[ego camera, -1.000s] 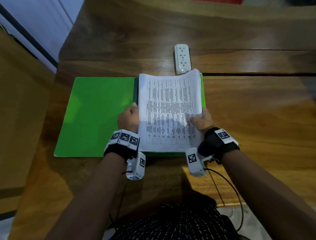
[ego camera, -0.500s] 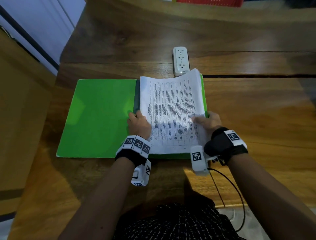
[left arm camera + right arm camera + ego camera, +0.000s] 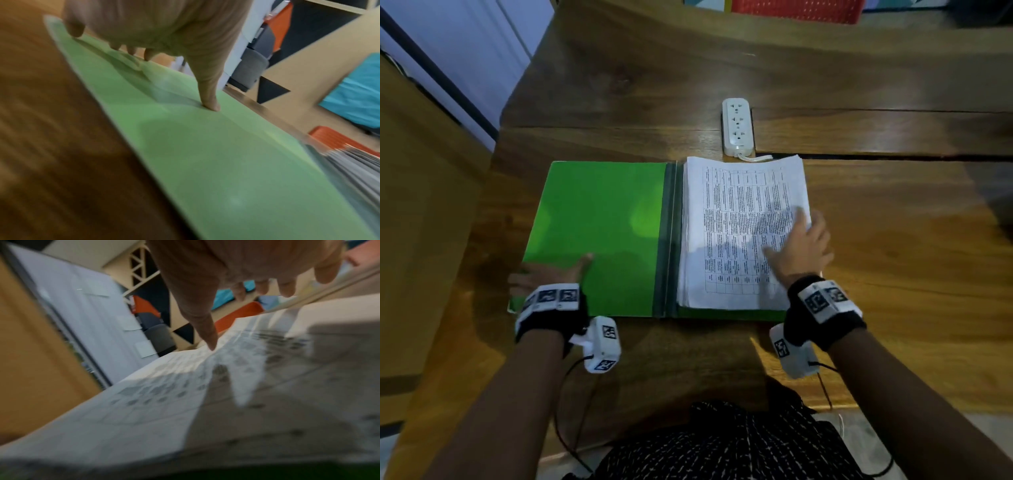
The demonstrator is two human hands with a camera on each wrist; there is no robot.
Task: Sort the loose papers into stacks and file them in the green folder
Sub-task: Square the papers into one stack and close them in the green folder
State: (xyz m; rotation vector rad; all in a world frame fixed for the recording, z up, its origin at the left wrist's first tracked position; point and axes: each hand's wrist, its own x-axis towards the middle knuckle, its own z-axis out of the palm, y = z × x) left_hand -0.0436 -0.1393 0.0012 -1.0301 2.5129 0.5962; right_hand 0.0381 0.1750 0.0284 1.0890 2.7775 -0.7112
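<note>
The green folder (image 3: 599,233) lies open on the wooden table, its left cover bare. A thick stack of printed papers (image 3: 736,219) lies flat on its right half. My left hand (image 3: 548,274) rests on the left cover near its outer lower corner. In the left wrist view its thumb (image 3: 209,104) presses on the green cover (image 3: 205,162) and the fingertips touch near the cover's edge. My right hand (image 3: 801,246) lies spread on the right side of the stack, and its thumb (image 3: 209,340) touches the top page (image 3: 144,410).
A white power strip (image 3: 736,126) sits just beyond the folder's far edge, its cord at the top of the papers. A dark seam (image 3: 893,157) runs across the table to the right. A red basket (image 3: 798,10) stands past the far edge.
My left hand left the stack's left edge and moved left onto the outer part of the cover. My right hand let go of the stack's lower corner and now lies flat on it.
</note>
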